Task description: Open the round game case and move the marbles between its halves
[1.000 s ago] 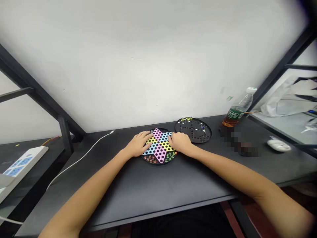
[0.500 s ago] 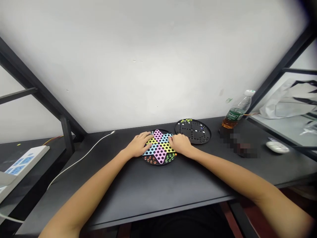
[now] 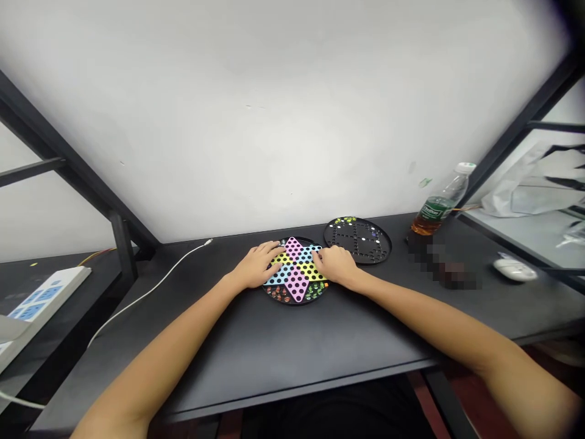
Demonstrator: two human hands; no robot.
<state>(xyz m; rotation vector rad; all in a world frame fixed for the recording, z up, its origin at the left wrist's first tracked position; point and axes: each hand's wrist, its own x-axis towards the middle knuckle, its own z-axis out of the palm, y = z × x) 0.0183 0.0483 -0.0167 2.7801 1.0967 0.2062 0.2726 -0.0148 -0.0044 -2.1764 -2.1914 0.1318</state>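
A round Chinese checkers board with a pink, yellow and blue star lies on the black desk, marbles in its rim pockets. My left hand rests on the board's left side, fingers stretched flat over it. My right hand lies on the board's right side, fingers curled down onto the star; anything under them is hidden. A second round black board with a few marbles sits just behind and right of my right hand.
A drink bottle stands at the back right, a white mouse farther right. A white cable runs across the desk's left part. A power strip lies on the left shelf. Black frame bars slant up on both sides.
Both hands stay on the coloured board; my right hand's fingers have shifted slightly. The view has wobbled a little.
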